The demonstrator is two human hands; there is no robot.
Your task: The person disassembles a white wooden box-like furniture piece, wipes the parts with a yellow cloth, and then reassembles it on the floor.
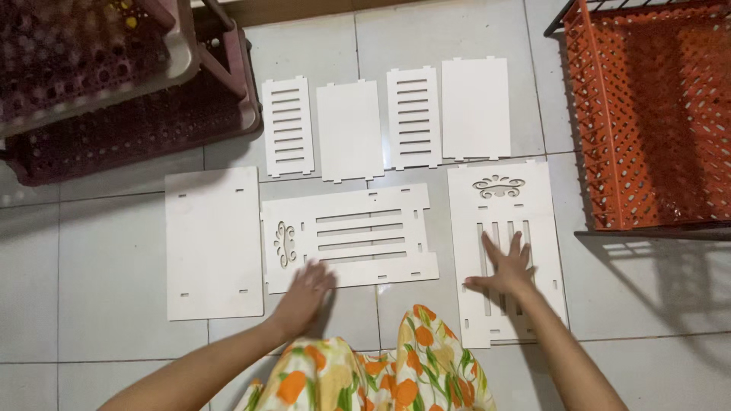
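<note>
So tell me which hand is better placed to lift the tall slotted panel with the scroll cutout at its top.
Right, probably. The right hand already lies flat on that tall slotted panel, fingers spread over its slots. The left hand rests at the lower edge of the wide slotted panel beside it, farther off.

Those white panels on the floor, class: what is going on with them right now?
A person sits over a tiled floor with flat white cut-out panels spread in front. The left hand rests on the lower edge of a wide slotted panel lying sideways; the right hand lies flat, fingers spread, on a tall slotted panel. Four smaller panels lie in a row above, and a plain panel lies left. An orange basket stands at right.
</note>
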